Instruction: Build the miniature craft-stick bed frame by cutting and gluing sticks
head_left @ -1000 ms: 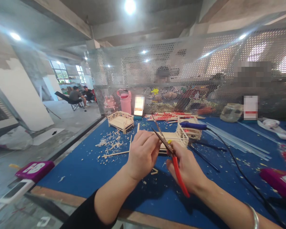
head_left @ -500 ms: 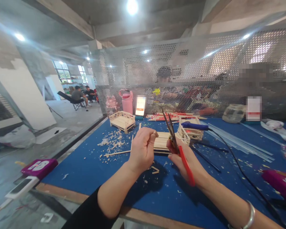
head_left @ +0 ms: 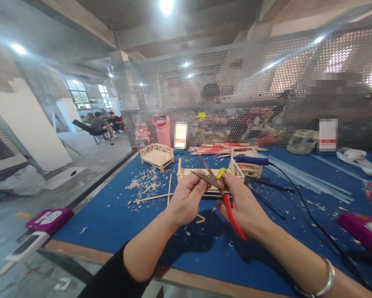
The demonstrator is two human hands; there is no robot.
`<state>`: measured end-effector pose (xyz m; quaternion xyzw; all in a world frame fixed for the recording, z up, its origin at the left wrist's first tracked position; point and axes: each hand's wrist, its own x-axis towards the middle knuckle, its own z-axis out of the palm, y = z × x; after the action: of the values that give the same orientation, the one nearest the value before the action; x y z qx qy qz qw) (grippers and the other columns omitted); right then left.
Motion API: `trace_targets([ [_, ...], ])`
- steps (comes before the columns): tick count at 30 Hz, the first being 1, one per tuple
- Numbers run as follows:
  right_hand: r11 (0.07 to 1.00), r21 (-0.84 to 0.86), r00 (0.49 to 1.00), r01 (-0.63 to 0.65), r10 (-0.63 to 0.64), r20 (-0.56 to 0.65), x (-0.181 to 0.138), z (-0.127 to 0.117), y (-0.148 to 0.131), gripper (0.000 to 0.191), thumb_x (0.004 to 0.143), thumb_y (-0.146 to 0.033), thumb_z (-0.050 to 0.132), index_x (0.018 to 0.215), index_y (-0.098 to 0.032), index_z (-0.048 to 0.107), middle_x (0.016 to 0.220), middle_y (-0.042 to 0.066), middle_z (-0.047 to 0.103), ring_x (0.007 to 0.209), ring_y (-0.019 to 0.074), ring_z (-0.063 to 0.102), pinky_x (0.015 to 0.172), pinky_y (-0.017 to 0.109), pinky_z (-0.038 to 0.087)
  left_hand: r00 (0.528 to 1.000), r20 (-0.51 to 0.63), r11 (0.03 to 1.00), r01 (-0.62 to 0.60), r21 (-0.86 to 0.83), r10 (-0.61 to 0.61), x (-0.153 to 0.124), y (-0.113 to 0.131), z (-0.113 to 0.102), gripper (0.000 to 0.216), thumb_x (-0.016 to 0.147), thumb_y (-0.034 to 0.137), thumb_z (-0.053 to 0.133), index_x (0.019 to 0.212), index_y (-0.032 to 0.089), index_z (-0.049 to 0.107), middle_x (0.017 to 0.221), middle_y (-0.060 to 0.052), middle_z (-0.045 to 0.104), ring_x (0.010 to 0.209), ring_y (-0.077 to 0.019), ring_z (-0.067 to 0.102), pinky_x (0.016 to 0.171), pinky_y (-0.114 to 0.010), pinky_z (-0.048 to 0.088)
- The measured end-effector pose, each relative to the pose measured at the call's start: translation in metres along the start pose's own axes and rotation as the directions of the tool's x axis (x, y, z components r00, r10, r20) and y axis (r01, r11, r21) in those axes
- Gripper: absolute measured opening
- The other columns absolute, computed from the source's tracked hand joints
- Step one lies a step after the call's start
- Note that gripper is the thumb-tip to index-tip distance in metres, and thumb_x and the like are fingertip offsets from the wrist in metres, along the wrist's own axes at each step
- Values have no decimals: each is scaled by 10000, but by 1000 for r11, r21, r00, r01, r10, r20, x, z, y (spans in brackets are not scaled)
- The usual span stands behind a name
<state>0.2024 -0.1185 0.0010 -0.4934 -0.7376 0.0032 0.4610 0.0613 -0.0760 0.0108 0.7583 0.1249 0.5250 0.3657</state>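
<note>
My right hand grips scissors with red handles. Their dark blades stand apart in a V, pointing left over the fingertips of my left hand. My left hand is closed, thumb against fingers; whatever it pinches is too small or hidden to make out. Behind both hands is a partly covered frame of pale wooden sticks with a slatted surface. Loose thin sticks lie crossed just left of my left hand. A bit of yellow shows by the scissors' pivot.
A small stick-built bench stands at the back left, near scattered wood chips. Rightward are a blue corded tool on another stick frame, and clear strips. A pink bottle stands before the perforated screen.
The scissors have tipped leftward from upright, and their blades now reach over my left fingertips, spread wider. My hands have come closer together. The view has shifted slightly.
</note>
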Motion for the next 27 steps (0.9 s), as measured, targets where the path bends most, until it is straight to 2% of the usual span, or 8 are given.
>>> trace_targets([
  [4,999,-39,999,25,-26,-26,0,2,3,233,553,-112,450,738,-223,363,711,5,474,652,166,451,576,273,379,1000,-19,1000,1,4,0,-1,0,2,338,861,461,437,762,186,606,692,-37,572,586,-115,494,573,-260,474],
  [10,997,-63,998,38,-40,-38,0,1,5,217,549,-114,441,696,-230,333,663,-14,459,599,145,426,538,247,351,999,30,996,-30,82,28,-2,-2,-2,291,896,370,405,796,193,613,743,-37,582,671,-127,523,629,-264,470],
  [14,999,-31,1000,-29,30,2,-4,1,7,195,546,-122,439,676,-230,341,591,-44,441,519,116,382,483,225,320,999,52,991,-16,130,10,-2,3,-3,326,902,394,372,767,184,581,712,-30,537,652,-127,480,609,-263,436],
  [19,990,77,993,-121,119,26,-4,5,10,103,579,-166,422,578,-230,340,471,-65,369,454,99,346,434,210,292,999,51,984,0,178,-9,-2,7,-2,348,906,389,350,646,179,449,609,10,409,581,-107,382,542,-245,355],
  [22,972,91,975,-216,219,-31,5,-4,8,32,621,-229,442,597,-219,424,476,-51,436,456,107,407,445,217,336,999,-36,980,16,199,-9,2,5,-8,331,901,355,365,644,177,475,604,12,435,588,-104,410,565,-245,368],
  [23,966,71,967,-248,251,-35,8,-11,7,67,647,-266,454,604,-215,450,480,-43,461,453,113,426,448,225,348,997,-83,978,24,209,-7,4,3,-12,308,893,342,385,665,176,508,614,10,464,600,-104,433,581,-245,380],
  [25,962,-39,963,-270,271,6,10,-29,6,176,688,-357,484,589,-212,486,485,-19,507,443,127,454,447,247,360,986,-165,973,36,230,3,9,-2,-22,238,860,323,448,724,174,575,655,-2,537,636,-109,484,618,-250,403],
  [27,952,-219,964,-213,241,109,3,-48,8,249,683,-430,542,559,-214,534,501,15,560,440,151,484,440,271,353,974,-227,968,58,243,-1,12,-7,-34,197,822,319,504,755,168,613,711,-22,598,671,-119,524,640,-258,423],
])
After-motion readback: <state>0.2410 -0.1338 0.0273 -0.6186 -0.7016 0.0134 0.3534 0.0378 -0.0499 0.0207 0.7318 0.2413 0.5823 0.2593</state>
